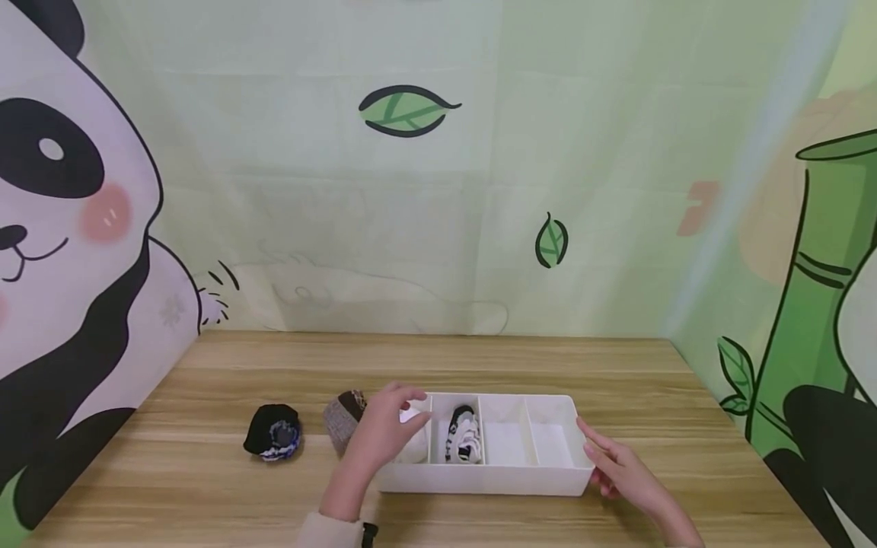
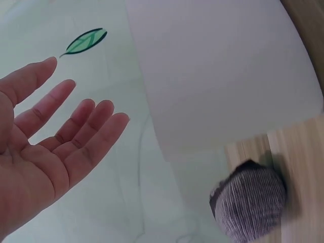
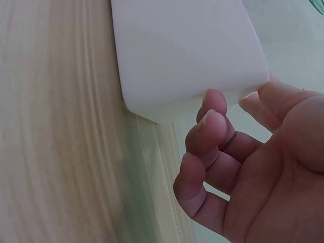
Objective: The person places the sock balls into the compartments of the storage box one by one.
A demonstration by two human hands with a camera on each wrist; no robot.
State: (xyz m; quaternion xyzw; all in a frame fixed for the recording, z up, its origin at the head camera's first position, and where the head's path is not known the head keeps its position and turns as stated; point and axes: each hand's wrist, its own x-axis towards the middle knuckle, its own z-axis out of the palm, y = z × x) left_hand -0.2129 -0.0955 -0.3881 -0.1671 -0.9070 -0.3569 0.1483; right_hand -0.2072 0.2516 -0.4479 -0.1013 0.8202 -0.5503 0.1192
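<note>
A white divided box (image 1: 479,481) lies lengthwise on the table. My left hand (image 1: 387,426) hovers at its left end with fingers loosely spread and nothing between them, as the left wrist view (image 2: 61,136) also shows. Partly hidden under it, a white rolled sock (image 1: 414,449) sits in the leftmost compartment. A black-and-white rolled sock (image 1: 464,435) fills the second compartment. Beside the box, behind my left wrist, is a grey ribbed rolled sock (image 2: 250,202). At the box's right end, my right hand (image 1: 626,472) touches the end wall with its fingertips (image 3: 215,101), fingers loosely bent.
Further left on the wooden table (image 1: 171,472) lies a black rolled sock (image 1: 274,432) with a blue-and-white patterned part. The two right compartments (image 1: 548,434) of the box show bare floors. A printed cloth backdrop (image 1: 438,228) stands behind the table and along its sides.
</note>
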